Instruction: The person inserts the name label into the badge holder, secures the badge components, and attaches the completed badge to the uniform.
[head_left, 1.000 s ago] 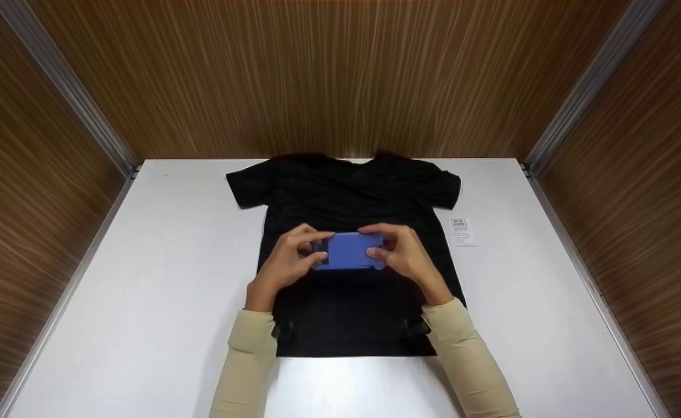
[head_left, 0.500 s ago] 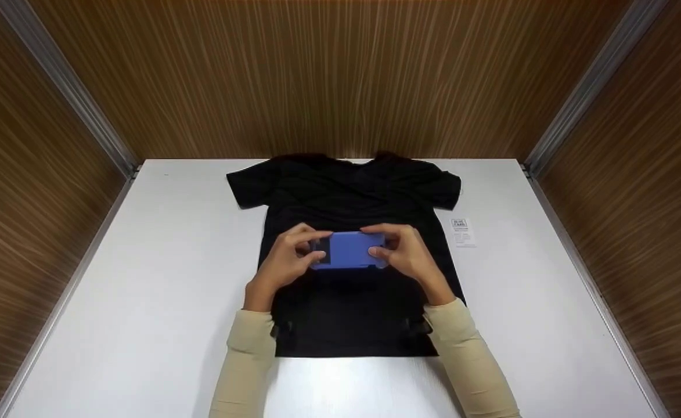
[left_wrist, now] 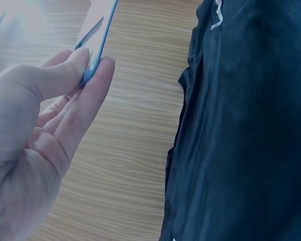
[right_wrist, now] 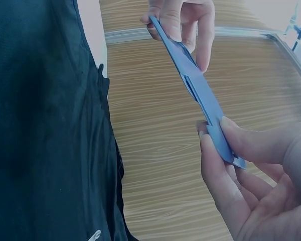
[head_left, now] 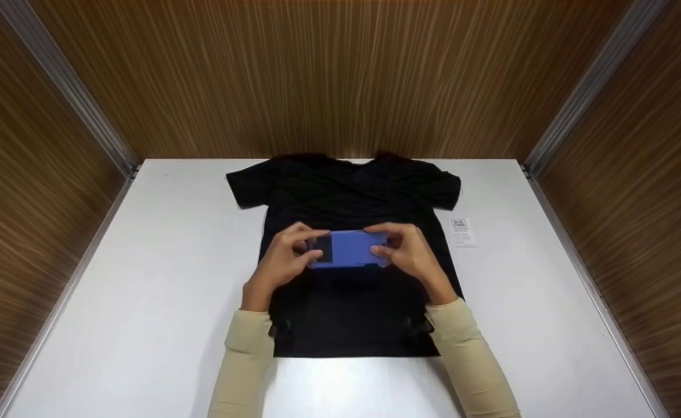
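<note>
Blue flat case is held aloft over the middle of the black shirt, long side running left to right, clear of the cloth beneath. Its face is plain blue over most of its length, with a dark panel toward our left end; a small notch breaks the near long edge toward the right, and seen nearly edge-on from the right wrist it is thin, with a step along that edge. Our left hand pinches one end and our right hand the other, each with thumb on the face and fingers at the far edge or behind, so both gaps are only as wide as the case. Below, we see the shirt lying spread with both short sleeves out and creases across the chest. Just beside its right side lies a white card, its print too small for us to read. White table stretches out left and right of the shirt, as far as the metal rails along its sides. Ahead, the wood-grain back wall rises right behind the collar, limiting our reach that way.
</note>
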Action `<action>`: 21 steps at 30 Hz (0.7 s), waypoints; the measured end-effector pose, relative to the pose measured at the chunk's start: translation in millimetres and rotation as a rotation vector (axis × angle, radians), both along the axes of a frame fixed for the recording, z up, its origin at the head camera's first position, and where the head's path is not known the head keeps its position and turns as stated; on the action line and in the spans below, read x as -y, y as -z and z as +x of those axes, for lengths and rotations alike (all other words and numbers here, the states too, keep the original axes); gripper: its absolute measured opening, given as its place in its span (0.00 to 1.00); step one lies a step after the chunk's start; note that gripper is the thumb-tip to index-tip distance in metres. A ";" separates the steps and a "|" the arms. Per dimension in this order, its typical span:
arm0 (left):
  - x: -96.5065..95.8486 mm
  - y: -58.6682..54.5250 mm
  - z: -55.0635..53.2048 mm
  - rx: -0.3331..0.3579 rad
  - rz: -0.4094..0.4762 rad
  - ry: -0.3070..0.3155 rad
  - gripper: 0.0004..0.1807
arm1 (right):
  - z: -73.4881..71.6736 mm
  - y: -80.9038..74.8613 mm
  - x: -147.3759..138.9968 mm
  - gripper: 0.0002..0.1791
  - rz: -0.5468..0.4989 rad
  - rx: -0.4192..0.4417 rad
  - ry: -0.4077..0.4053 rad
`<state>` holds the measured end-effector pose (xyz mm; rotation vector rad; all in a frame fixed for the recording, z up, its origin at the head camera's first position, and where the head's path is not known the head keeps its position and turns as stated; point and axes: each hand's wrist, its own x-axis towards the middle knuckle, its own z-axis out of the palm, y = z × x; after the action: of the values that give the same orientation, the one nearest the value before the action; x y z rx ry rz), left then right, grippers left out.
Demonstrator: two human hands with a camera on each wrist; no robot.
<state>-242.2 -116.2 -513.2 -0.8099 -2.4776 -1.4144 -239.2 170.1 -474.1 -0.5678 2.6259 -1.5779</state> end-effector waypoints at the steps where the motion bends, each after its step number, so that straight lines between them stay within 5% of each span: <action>1: 0.7 0.2 -0.1 -0.001 0.001 -0.002 0.22 | -2.4 3.9 -1.8 0.19 -0.007 0.002 0.000; 21: 10.5 2.6 -1.7 -0.007 0.002 -0.021 0.21 | -9.8 9.9 -16.0 0.19 -0.041 0.009 -0.022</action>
<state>-243.9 -126.7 -515.8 -0.7841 -2.4724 -1.4044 -249.0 186.1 -484.0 -0.5884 2.5775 -1.6275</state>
